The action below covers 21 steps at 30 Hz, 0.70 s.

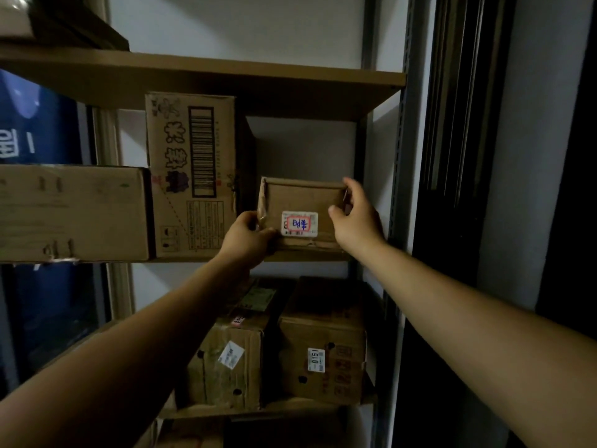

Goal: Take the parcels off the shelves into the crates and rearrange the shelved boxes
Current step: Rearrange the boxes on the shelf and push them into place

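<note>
A small brown cardboard box (303,202) with a white label marked in red and blue sits at the right end of the middle shelf (206,260). My left hand (247,236) grips its lower left corner, thumb on the front face. My right hand (355,218) holds its upper right corner, fingers curled over the top edge. To the box's left stands a tall printed carton (193,176) with a barcode, and further left lies a wide plain carton (74,213).
The shelf below carries two labelled cartons (226,360) (323,354) side by side. The upper shelf board (226,79) runs close overhead. A grey metal upright (399,189) and a dark frame stand at the right; a blue panel (35,124) is at the left.
</note>
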### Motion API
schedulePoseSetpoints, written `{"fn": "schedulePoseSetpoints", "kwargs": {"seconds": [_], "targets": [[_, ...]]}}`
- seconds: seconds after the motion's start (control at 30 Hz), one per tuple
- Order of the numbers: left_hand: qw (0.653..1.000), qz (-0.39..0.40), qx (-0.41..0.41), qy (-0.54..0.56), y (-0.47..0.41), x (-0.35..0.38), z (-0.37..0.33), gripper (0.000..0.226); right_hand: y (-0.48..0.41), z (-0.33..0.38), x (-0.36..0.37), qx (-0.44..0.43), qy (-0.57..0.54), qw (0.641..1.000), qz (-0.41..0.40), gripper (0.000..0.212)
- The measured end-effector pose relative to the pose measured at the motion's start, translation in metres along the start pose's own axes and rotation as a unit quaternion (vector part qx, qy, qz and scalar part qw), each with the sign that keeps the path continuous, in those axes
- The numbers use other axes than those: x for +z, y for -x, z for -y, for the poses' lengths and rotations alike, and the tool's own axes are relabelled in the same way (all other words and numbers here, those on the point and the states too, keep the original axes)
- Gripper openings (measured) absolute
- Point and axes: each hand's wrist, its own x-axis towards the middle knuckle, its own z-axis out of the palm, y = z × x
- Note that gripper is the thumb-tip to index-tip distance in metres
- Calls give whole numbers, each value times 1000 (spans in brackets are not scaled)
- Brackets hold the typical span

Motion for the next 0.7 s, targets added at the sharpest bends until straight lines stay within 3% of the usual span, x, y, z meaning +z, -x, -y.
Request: {"fn": "schedulePoseSetpoints", "kwargs": {"seconds": [0.17,0.3,0.57,0.7], "targets": [[1000,-21,17,17,-3,4,-11,39,-2,-1,2,12,23,1000,14,58],[999,-14,18,39,-4,4,-22,30,-7,6,0,31,-25,997,73,74],[995,-32,83,-40,-18,0,-37,45,-14,13,-6,24,-91,995,12,47],[998,-18,66,2,-27,7,-33,47,-23,4,-1,38,-86,996,-3,38]]}}
